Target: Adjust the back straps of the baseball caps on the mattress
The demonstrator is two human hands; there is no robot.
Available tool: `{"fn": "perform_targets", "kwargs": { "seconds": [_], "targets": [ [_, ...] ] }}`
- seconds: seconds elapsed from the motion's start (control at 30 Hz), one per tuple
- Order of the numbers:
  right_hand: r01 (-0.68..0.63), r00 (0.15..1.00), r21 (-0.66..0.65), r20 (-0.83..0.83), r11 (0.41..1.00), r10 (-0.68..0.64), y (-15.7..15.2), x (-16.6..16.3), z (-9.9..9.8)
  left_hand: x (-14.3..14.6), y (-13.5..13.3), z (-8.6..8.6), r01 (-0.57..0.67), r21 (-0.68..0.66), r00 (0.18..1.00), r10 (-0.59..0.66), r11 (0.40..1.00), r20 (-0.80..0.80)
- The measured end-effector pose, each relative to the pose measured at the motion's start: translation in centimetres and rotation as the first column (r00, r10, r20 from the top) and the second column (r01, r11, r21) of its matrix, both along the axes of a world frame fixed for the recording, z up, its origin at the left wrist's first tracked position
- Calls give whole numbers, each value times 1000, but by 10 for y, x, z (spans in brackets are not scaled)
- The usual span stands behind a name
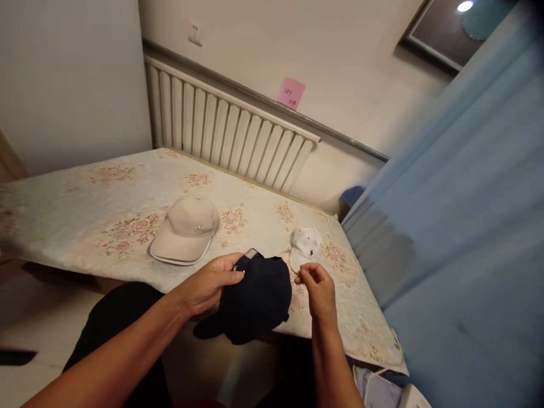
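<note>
A dark navy cap (257, 300) hangs over the table's front edge, its brim toward the lower left. My left hand (211, 283) is closed on it near the strap with a metal buckle (250, 255), thumb on top. To the right of the cap, my right hand (318, 289) is closed in a pinch, apart from the navy cap; what its fingertips hold, if anything, is too small to name. Just beyond them lies a small white cap (306, 242) with a dark logo; whether they touch its brim I cannot tell. A beige cap (191, 221) rests at the left, brim toward me.
The caps lie on a floral cloth (263, 218) covering the table. A radiator (229, 124) and a wall with a pink note (291, 93) stand behind. A blue curtain (446, 226) hangs at the right. Below the right corner is a white object (412, 396).
</note>
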State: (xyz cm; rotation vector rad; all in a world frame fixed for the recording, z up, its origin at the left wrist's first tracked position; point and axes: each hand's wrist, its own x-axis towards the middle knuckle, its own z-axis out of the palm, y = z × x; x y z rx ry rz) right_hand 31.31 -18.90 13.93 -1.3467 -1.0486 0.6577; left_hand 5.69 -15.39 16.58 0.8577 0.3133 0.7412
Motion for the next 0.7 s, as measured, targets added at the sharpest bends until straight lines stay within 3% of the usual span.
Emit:
{"fn": "perform_targets", "kwargs": {
  "seconds": [0.1, 0.2, 0.27, 0.33, 0.4, 0.43, 0.5, 0.57, 0.63, 0.7],
  "targets": [
    [-146, 946, 126, 308, 981, 101, -8, -25, 51, 7, -6, 7, 28, 18, 998, -27, 999, -51],
    [-392, 694, 133, 693, 910, 197, -15, -52, 79, 12, -9, 7, 26, 68, 993, -18, 997, -119],
    [-466, 446, 21, 869, 885, 214, -16, -64, 84, 15, -11, 5, 4, 121, 988, 15, 993, -154],
    [-453, 230, -66, 955, 889, 188, -15, -70, 81, 17, -12, 2, -18, 149, 979, 47, 989, -197],
    [-441, 110, -104, 979, 892, 169, -13, -72, 75, 17, -14, 0, -12, 143, 971, 46, 990, -236],
    [-449, 95, -117, 979, 886, 178, -12, -72, 71, 17, -15, -1, 3, 131, 970, 29, 991, -241],
    [-461, 197, -97, 958, 882, 208, -11, -71, 63, 17, -17, -4, 39, 98, 975, -16, 994, -222],
    [-415, 449, -25, 864, 909, 228, -10, -71, 57, 17, -18, -7, 66, 54, 980, -54, 996, -192],
    [-372, 684, -46, 662, 927, 307, -9, -70, 55, 16, -18, -11, 73, 12, 981, -69, 997, -180],
    [-428, 789, -129, 430, 895, 439, -7, -67, 55, 16, -17, -14, 50, -11, 981, -52, 999, -190]
  ]
}}
